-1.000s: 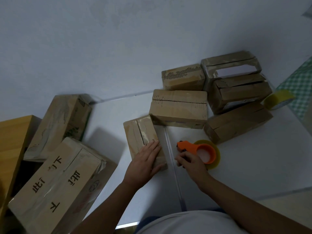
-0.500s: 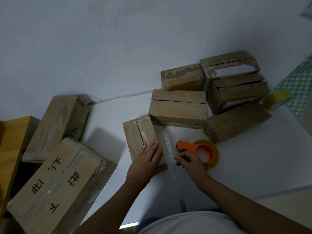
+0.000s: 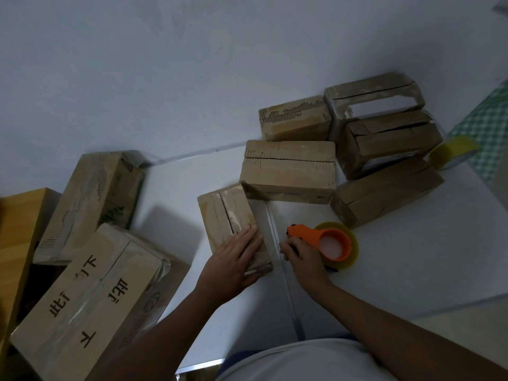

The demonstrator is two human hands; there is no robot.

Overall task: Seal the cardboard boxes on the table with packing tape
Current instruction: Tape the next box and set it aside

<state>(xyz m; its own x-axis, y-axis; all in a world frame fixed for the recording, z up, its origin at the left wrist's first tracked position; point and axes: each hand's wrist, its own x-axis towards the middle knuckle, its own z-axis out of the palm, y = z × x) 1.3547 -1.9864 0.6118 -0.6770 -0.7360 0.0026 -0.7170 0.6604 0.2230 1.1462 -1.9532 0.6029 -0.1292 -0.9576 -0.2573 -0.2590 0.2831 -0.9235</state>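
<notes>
A small cardboard box lies on the white table with clear tape along its top seam. My left hand rests flat on its near end, fingers spread. My right hand grips the handle of an orange tape dispenser holding a yellowish tape roll, just right of the box. Several more small boxes sit behind: one in the middle, one farther back, and others at the right.
Two large cartons lie at the left beside a wooden surface. A spare yellow tape roll sits at the right by a green checked cloth. A wall rises behind.
My left hand has slid slightly along the near end of the small box. My right hand stays on the dispenser.
</notes>
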